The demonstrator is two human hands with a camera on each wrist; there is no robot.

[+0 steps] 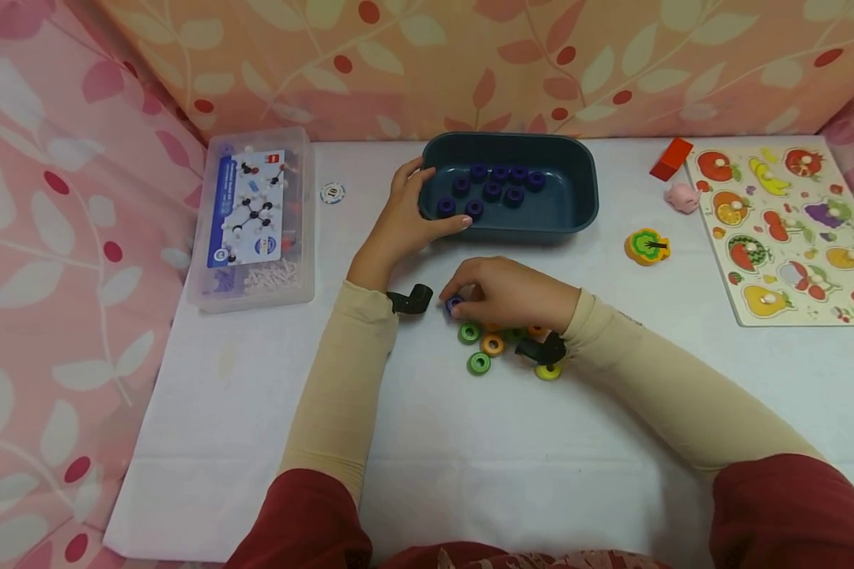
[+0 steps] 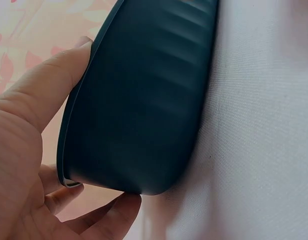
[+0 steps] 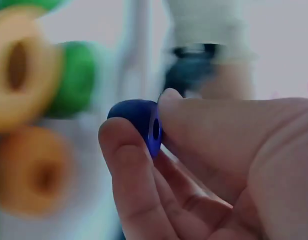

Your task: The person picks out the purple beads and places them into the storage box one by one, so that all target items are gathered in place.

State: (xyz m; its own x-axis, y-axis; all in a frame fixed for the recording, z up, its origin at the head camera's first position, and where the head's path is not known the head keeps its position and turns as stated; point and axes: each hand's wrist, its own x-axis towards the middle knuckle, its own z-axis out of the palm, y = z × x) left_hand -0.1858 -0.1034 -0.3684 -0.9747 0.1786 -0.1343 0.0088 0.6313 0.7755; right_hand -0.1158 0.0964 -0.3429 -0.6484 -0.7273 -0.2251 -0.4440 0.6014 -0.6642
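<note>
A dark teal plastic tub stands at the back of the table, with several dark purple ring beads spread over its floor. My left hand holds its left end, the thumb over the near rim and the fingers around the end wall; the left wrist view shows the tub's side close up. In front of the tub, my right hand pinches a blue-purple ring bead between thumb and fingers. Loose beads lie under and beside that hand: green, orange and yellow. Some are partly hidden by the hand and wrist strap.
At the left is a clear plastic case with a molecule-model label. A poker chip lies beside it. To the right are a red block, a pink pig figure, a tree-shaped piece and a fruit puzzle board.
</note>
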